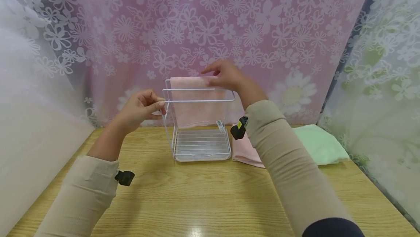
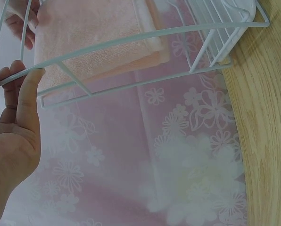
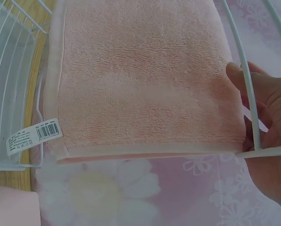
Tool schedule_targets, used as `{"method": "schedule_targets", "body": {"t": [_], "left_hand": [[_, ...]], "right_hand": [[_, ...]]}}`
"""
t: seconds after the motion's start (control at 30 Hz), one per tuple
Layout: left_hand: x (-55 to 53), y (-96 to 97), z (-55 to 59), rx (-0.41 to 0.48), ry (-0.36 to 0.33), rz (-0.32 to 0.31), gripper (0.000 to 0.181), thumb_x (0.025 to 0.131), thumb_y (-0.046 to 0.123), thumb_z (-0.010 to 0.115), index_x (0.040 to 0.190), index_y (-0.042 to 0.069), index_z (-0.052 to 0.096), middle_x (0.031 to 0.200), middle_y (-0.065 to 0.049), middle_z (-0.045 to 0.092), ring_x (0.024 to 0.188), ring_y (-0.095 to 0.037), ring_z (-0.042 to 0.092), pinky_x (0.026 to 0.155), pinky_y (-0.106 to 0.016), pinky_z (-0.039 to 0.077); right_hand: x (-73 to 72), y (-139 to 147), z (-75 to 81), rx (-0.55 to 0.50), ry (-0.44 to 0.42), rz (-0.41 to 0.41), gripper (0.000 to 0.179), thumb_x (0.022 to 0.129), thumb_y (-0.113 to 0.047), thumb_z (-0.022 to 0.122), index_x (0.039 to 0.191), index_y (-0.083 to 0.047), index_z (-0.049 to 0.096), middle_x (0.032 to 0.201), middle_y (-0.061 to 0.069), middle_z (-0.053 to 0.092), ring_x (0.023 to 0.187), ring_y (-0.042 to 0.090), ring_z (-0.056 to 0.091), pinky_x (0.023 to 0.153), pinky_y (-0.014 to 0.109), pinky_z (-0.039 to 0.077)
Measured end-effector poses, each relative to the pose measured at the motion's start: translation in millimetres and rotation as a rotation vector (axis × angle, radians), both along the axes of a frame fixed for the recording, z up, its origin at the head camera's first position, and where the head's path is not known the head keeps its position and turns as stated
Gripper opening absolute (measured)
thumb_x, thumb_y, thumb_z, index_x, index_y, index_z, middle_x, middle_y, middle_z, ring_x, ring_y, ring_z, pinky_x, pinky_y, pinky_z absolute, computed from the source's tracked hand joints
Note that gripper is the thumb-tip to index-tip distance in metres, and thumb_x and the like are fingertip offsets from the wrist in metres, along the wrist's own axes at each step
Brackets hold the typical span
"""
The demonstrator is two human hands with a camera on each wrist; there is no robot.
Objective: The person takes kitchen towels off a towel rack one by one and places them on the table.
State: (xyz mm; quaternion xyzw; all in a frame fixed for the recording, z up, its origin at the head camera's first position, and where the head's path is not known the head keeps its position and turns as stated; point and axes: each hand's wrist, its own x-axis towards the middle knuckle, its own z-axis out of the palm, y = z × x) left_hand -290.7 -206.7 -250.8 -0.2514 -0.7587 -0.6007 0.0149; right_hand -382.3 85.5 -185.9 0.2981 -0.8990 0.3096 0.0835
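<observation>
A pink towel (image 1: 200, 109) hangs folded over the rear top bar of a white wire rack (image 1: 200, 101). A printed paper label (image 3: 34, 136) sticks out at its lower corner. My left hand (image 1: 144, 107) pinches the rack's upper left frame between thumb and fingers, also plain in the left wrist view. At the top right of the towel, my right hand (image 1: 228, 76) pinches its upper edge. In the right wrist view the thumb (image 3: 237, 75) lies on the towel's front, while the other fingers are partly hidden behind the towel and wire.
The rack stands on a wooden table (image 1: 203, 193), with a white tray (image 1: 201, 156) at its base. To its right lie another pink towel (image 1: 246, 153) and a light green cloth (image 1: 321, 146). A flowered curtain (image 1: 210, 22) hangs close behind.
</observation>
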Motion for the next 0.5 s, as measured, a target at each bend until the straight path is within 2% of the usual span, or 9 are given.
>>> {"method": "schedule_targets", "body": {"t": [0.1,0.23,0.4,0.5], "left_hand": [[0.8,-0.6,-0.3,0.0,-0.004,-0.004,0.014,0.098,0.009,0.059,0.087,0.002,0.054,0.092,-0.004,0.067,0.085,-0.019,0.066,0.08,-0.039,0.057],[2.1,-0.9,-0.9,0.0,-0.005,-0.018,0.014,0.098,0.009,0.059,0.087,0.002,0.054,0.093,-0.007,0.067,0.085,-0.019,0.066,0.081,-0.04,0.057],[2.4,-1.4,-1.4,0.01,-0.003,-0.033,0.014,0.098,0.008,0.059,0.086,0.003,0.055,0.092,-0.006,0.067,0.084,-0.018,0.066,0.082,-0.042,0.056],[3.1,-2.4,-2.2,0.007,-0.005,-0.029,0.014,0.099,0.009,0.059,0.086,0.003,0.055,0.091,-0.005,0.067,0.085,-0.018,0.066,0.082,-0.042,0.056]], "right_hand": [[0.1,-2.8,-1.4,-0.006,-0.032,-0.035,0.036,0.087,-0.015,0.074,0.122,-0.016,0.071,0.113,0.005,0.064,0.09,0.022,0.051,0.073,0.032,0.047],[-1.1,-4.5,-3.5,-0.031,-0.047,-0.034,0.036,0.086,-0.012,0.074,0.122,-0.014,0.071,0.106,0.005,0.067,0.082,0.021,0.05,0.067,0.028,0.045],[-3.2,-6.3,-5.2,-0.061,-0.04,-0.016,0.029,0.087,-0.01,0.073,0.116,-0.01,0.073,0.105,0.005,0.071,0.078,0.018,0.055,0.067,0.026,0.046],[-4.3,-9.2,-6.3,-0.069,-0.047,-0.042,0.023,0.088,-0.013,0.074,0.111,-0.01,0.075,0.102,0.005,0.072,0.081,0.016,0.06,0.071,0.027,0.049]]}}
